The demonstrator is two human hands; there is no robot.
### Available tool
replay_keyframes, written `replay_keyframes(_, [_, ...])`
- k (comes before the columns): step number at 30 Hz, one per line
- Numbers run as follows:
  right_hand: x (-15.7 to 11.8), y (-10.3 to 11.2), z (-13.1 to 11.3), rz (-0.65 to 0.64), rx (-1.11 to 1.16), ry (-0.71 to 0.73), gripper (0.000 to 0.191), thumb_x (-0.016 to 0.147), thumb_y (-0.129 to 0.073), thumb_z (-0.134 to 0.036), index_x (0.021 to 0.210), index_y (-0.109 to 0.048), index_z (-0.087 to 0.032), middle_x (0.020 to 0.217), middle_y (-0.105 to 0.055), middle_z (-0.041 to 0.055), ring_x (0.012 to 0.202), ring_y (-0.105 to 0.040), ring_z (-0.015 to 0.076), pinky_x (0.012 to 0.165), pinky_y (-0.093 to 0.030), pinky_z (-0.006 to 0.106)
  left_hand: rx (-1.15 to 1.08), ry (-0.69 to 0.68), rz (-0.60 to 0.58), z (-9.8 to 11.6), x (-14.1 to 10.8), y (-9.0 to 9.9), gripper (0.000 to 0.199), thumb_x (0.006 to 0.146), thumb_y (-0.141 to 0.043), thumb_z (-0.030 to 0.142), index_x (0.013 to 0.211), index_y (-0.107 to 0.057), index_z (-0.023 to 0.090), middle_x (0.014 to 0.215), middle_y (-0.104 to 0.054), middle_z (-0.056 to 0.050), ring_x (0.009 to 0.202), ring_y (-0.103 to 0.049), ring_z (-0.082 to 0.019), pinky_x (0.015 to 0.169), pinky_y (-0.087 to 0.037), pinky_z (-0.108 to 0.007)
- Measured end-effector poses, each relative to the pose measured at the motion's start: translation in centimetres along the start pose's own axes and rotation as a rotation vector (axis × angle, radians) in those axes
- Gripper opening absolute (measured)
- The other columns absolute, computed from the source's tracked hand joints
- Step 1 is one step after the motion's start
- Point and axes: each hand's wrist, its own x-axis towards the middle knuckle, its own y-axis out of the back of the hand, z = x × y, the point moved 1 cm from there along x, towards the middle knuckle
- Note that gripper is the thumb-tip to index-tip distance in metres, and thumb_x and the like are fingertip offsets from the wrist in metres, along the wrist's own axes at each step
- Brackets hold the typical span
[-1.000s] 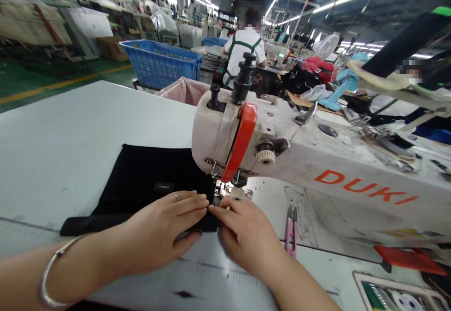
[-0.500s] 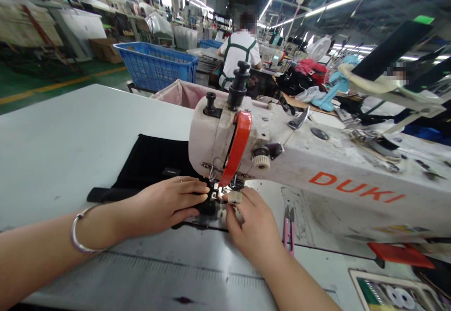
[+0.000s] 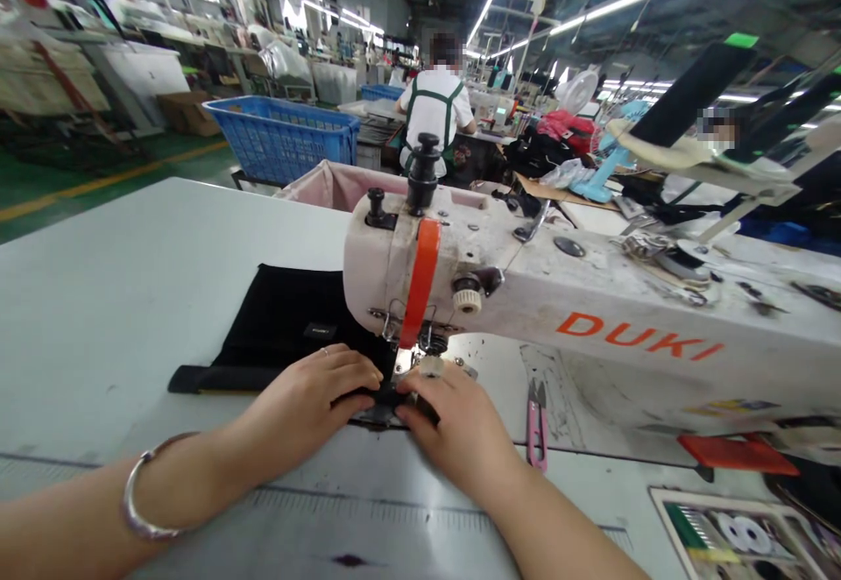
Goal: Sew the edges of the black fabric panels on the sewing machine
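Observation:
A black fabric piece with a small dark label lies flat left of the sewing machine, its near edge folded into a strip. My left hand rests on that near edge, fingers together and the thumb bent in on the cloth. Close to the presser foot, my right hand has its forefinger and thumb on the fabric's right end. The fingertips of both hands nearly meet in front of the needle area. Part of the cloth is hidden under my hands and the machine head.
Pink-handled thread snips lie right of my right hand. A tray with white bobbins sits at the lower right. Beyond the table stand a blue plastic basket and a pink cloth bin. A co-worker faces away farther back.
My right hand has moved left from beside the presser foot onto the fabric's end, closer to my left hand. The left hand stays on the fabric, and the view has shifted slightly.

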Motion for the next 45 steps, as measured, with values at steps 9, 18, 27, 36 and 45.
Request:
replay_keyframes(9, [-0.4, -0.6, 0.2, 0.040, 0.083, 0.043, 0.014, 0.089, -0.077, -0.006, 0.092, -0.072, -0.019, 0.104, -0.077, 0.0060, 0.096, -0.069, 0.0230, 0.088, -0.053, 0.036, 0.002, -0.077, 0.016, 0.4, 0.7, 0.1, 0.025, 0.110, -0.052, 0.028, 0.101, -0.075, 0.020, 0.105, -0.080, 0.001, 0.099, -0.072, -0.016, 0.094, -0.057, -0.028])
replay_keyframes(18, [0.2, -1.0, 0.9, 0.062, -0.023, 0.024, 0.015, 0.094, -0.070, -0.008, 0.098, -0.072, -0.022, 0.103, -0.079, 0.0034, 0.093, -0.070, 0.0217, 0.083, -0.053, 0.034, -0.033, -0.046, 0.044, -0.5, 2.4, -0.1, 0.026, 0.105, -0.052, 0.020, 0.091, -0.074, 0.020, 0.096, -0.079, -0.002, 0.091, -0.071, -0.018, 0.087, -0.058, -0.029])
replay_keyframes(27, [0.6, -1.1, 1.2, 0.046, -0.106, -0.057, 0.021, 0.093, -0.064, -0.007, 0.104, -0.074, -0.022, 0.110, -0.076, 0.0083, 0.094, -0.066, 0.0246, 0.082, -0.055, 0.036, -0.018, 0.037, 0.078, -1.7, 3.4, -0.7, 0.024, 0.100, -0.057, 0.024, 0.084, -0.074, 0.022, 0.093, -0.077, -0.002, 0.093, -0.070, -0.021, 0.089, -0.058, -0.032])
replay_keyframes(36, [0.9, -1.1, 1.0, 0.041, -0.090, -0.075, 0.022, 0.092, -0.059, -0.006, 0.103, -0.072, -0.021, 0.114, -0.074, 0.0098, 0.104, -0.065, 0.0260, 0.090, -0.054, 0.037, 0.005, 0.057, 0.091, -2.1, 3.6, -1.1, 0.022, 0.097, -0.058, 0.023, 0.083, -0.075, 0.023, 0.090, -0.077, -0.002, 0.090, -0.070, -0.022, 0.088, -0.059, -0.034])
replay_keyframes(45, [1.0, -1.4, 0.9, 0.025, -0.138, -0.095, 0.021, 0.091, -0.061, -0.006, 0.101, -0.071, -0.022, 0.109, -0.073, 0.0082, 0.100, -0.065, 0.0242, 0.088, -0.052, 0.034, 0.027, 0.056, 0.095, -2.0, 3.6, -0.9, 0.023, 0.095, -0.057, 0.023, 0.083, -0.076, 0.023, 0.092, -0.078, -0.004, 0.090, -0.070, -0.023, 0.088, -0.060, -0.034])
